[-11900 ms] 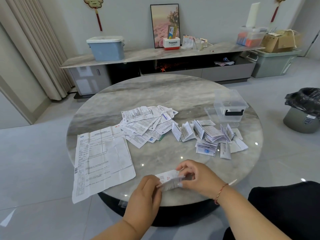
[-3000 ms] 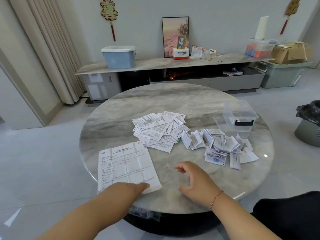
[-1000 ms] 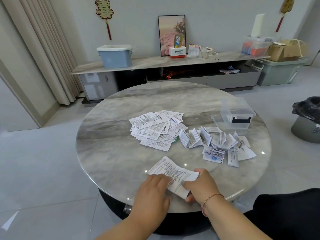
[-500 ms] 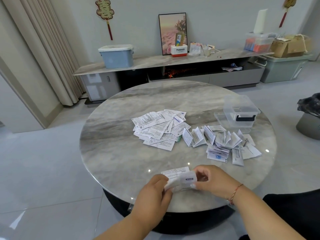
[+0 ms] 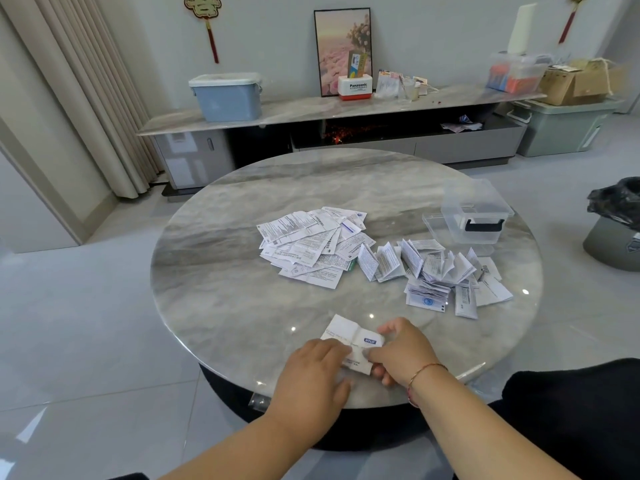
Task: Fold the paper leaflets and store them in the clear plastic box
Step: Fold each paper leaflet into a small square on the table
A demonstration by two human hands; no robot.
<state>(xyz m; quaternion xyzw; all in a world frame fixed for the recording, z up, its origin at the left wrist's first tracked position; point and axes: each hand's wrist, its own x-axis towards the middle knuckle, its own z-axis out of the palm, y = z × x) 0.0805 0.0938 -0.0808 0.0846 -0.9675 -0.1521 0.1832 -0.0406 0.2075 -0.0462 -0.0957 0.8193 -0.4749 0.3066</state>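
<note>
Round marble table (image 5: 242, 306) carries all the papers, and a clear plastic box (image 5: 476, 216) stands far right. Near the front edge, the left hand (image 5: 313, 374) presses flat on a half-folded leaflet (image 5: 349, 337) while the right hand (image 5: 401, 351) pinches its right end. I judge the paper light, thin, easily creased or torn; best held at edges. Both hands cover its near part.

Living room around a round marble table (image 5: 242, 306)

A long low console (image 5: 311, 112) stands far behind, bearing a blue lidded bin (image 5: 227, 98) at left and a framed picture (image 5: 341, 50) mid; a black-bagged waste bin (image 5: 616, 230) sits right.
</note>
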